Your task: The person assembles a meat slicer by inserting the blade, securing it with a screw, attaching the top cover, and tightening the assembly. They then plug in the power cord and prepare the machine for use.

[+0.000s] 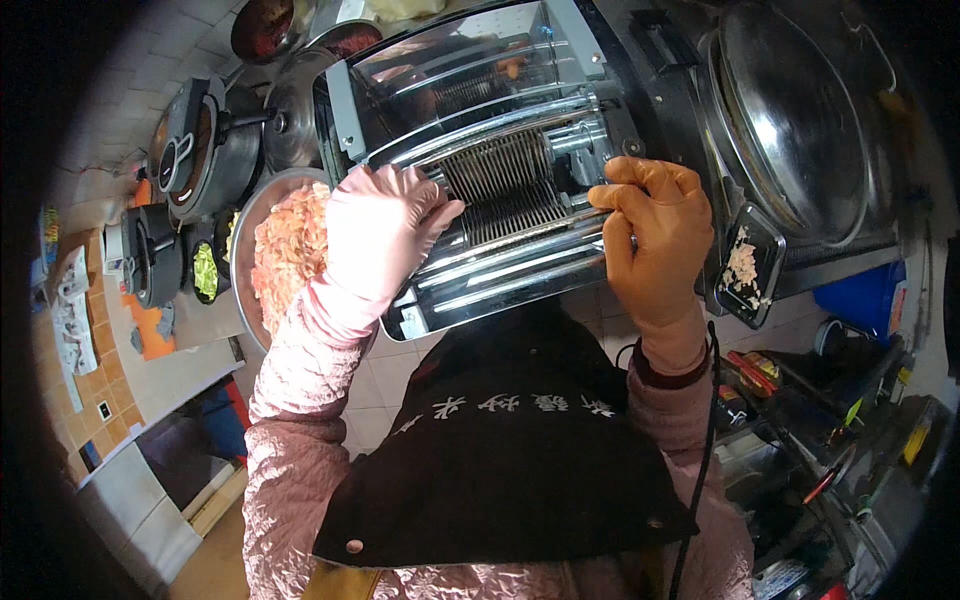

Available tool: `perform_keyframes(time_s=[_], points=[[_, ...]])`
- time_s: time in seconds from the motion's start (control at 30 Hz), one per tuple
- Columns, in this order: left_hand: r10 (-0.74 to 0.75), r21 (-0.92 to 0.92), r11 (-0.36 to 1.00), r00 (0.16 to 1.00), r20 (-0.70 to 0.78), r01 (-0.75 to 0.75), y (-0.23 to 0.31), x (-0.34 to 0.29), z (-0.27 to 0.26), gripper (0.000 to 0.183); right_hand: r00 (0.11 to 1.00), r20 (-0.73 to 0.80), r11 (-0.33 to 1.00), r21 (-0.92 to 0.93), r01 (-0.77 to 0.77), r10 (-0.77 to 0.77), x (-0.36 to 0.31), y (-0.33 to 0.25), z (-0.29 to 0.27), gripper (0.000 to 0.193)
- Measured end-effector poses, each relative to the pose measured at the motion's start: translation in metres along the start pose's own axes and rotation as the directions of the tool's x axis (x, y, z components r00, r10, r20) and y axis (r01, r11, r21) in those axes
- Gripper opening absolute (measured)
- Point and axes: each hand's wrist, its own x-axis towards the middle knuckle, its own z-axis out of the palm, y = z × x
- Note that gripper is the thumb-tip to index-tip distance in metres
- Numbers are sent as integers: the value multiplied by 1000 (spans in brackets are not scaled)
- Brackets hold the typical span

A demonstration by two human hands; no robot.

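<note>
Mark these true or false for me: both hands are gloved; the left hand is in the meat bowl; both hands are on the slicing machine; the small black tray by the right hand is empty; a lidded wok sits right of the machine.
1. Both hands are gloved. True: left hand in pink, right hand in orange.
2. Left hand is in the meat bowl. False: it rests on the slicing machine.
3. Both hands are on the machine. True.
4. The small black tray is empty. False: it holds pale scraps.
5. A lidded wok sits right of the machine. True.
</note>
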Motion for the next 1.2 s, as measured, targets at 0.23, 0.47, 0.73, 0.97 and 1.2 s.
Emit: perform_keyframes(time_s=[0.23, 0.47, 0.73, 0.97, 1.2], points=[[-8, -6, 1000, 1000, -11, 8, 1, 5, 1, 34, 999, 8, 998, -46, 43, -43, -2, 5, 0, 12], [10, 67, 998, 1000, 20, -11, 3, 6, 2, 35, 998, -19, 997, -49, 64, -65, -2, 6, 3, 9], [79, 173, 982, 997, 9, -79, 4, 8, -1, 36, 998, -15, 996, -65, 59, -60, -3, 5, 3, 10], [-10, 7, 1000, 1000, -28, 10, 0, 7, 3, 35, 997, -26, 996, -50, 76, -77, -2, 7, 3, 9], [13, 11, 1000, 1000, 12, -13, 1, 8, -1, 38, 997, -16, 997, -40, 73, -73, -3, 8, 3, 8]])
